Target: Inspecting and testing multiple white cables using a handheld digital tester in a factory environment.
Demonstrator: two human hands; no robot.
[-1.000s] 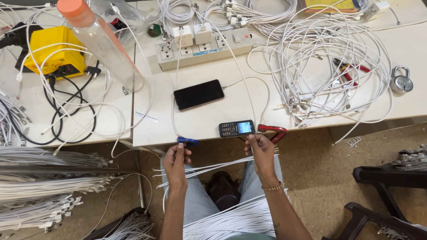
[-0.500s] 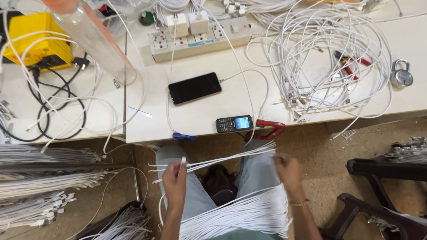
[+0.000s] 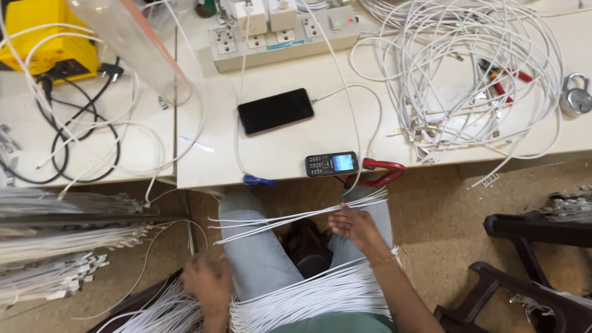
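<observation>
My right hand [image 3: 354, 227] rests over my right knee and pinches a few thin white cables [image 3: 290, 219] that stretch leftward across my lap. My left hand [image 3: 208, 285] is low beside my left thigh, blurred, down among a heap of white cables [image 3: 166, 311]; whether it grips any I cannot tell. A thick bundle of white cables [image 3: 314, 296] lies across my thighs. On the table edge above sit a small keypad phone [image 3: 332, 164], red-handled cutters [image 3: 382, 172] and a blue connector [image 3: 258, 180].
A black smartphone [image 3: 275, 111], white power strip [image 3: 280, 34], tangled white cable pile [image 3: 468, 80], padlock [image 3: 576, 95], yellow device [image 3: 46, 37] and clear bottle [image 3: 135, 43] are on the white table [image 3: 209, 166]. Racks of cables [image 3: 55, 240] hang left; dark stools [image 3: 536, 246] stand right.
My left hand let go of the stretched cables and dropped down to the heap by my left thigh. My right hand moved inward toward my knee with the cables.
</observation>
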